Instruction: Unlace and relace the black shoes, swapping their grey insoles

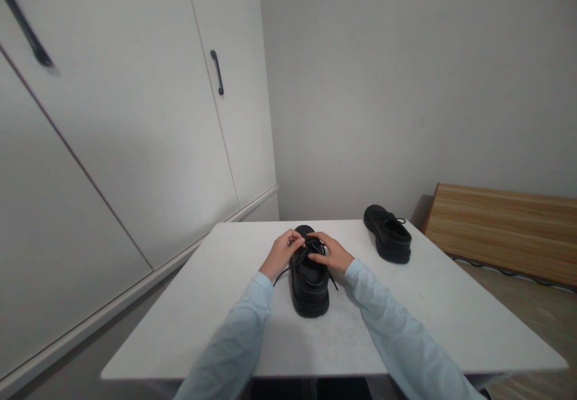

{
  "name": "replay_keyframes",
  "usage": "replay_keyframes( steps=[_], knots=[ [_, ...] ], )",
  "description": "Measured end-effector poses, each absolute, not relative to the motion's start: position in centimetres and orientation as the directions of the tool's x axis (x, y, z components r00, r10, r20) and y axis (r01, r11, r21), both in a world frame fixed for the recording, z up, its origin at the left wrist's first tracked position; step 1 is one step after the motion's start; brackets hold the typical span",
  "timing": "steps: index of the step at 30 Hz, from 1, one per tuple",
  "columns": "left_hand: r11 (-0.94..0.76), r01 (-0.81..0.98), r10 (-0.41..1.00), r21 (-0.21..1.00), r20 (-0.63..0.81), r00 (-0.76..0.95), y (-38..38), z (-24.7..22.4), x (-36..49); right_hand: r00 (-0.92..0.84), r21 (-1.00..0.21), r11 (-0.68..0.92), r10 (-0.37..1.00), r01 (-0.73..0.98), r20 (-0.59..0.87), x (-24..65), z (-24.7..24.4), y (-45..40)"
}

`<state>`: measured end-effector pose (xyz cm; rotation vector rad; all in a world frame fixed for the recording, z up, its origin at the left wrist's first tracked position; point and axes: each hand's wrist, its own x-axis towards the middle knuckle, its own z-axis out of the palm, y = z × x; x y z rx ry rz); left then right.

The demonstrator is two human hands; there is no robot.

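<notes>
A black lace-up shoe (310, 304) stands on the white table in front of me, its toe pointing away and its heel towards me. My left hand (285, 249) is at the left side of the lacing, thumb and forefinger pinched on the black shoelace (303, 257). From the right, my right hand (332, 252) curves over the same lacing, with the thumb lower than the fingers and lace between them. Its exact grip is partly hidden. Loose lace ends hang down on both sides of the shoe.
Another black shoe (388, 236) with laces sits at the table's back right. The white table (216, 304) ends at a front edge near me. White cabinets (135, 117) with dark handles line the left, a grey wall (406, 87) stands behind, and a wood-grain panel (500, 231) lies right.
</notes>
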<state>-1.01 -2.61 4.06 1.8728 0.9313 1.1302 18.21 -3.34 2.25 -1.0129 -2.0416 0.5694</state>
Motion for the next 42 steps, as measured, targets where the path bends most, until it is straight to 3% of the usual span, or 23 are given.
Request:
replay_keyframes(
  steps=[16, 22, 25, 33, 37, 42],
  knots=[
    [-0.323, -0.07, 0.886, 0.944, 0.328, 0.328, -2.4, 3.9, -1.3, -0.382, -0.672, 0.578, 0.814, 0.462, 0.437, 18.2, 2.2, -3.3],
    [-0.416, 0.029, 0.885, 0.909, 0.397, 0.245, -2.1, 4.0, -1.6, -0.379, -0.67, 0.578, 0.814, 0.465, 0.439, 18.2, 2.3, -3.3],
    [-0.475, 0.111, 0.857, 0.873, 0.43, 0.284, -2.0, 4.2, -2.1, -0.38, -0.667, 0.58, 0.814, 0.468, 0.441, 18.2, 2.3, -3.3],
    [-0.446, 0.245, 0.836, 0.861, 0.303, 0.457, -1.5, 4.1, -3.8, -0.387, -0.668, 0.563, 0.824, 0.487, 0.413, 18.2, 2.4, -3.4],
    [-0.51, 0.366, 0.842, 0.778, 0.366, 0.396, -1.6, 4.3, -4.0, -0.393, -0.674, 0.564, 0.823, 0.478, 0.41, 18.2, 2.5, -3.4],
    [-0.531, 0.386, 0.846, 0.754, 0.454, 0.278, -1.6, 4.4, -3.9, -0.385, -0.685, 0.554, 0.83, 0.473, 0.404, 18.2, 2.4, -3.4]
  ],
)
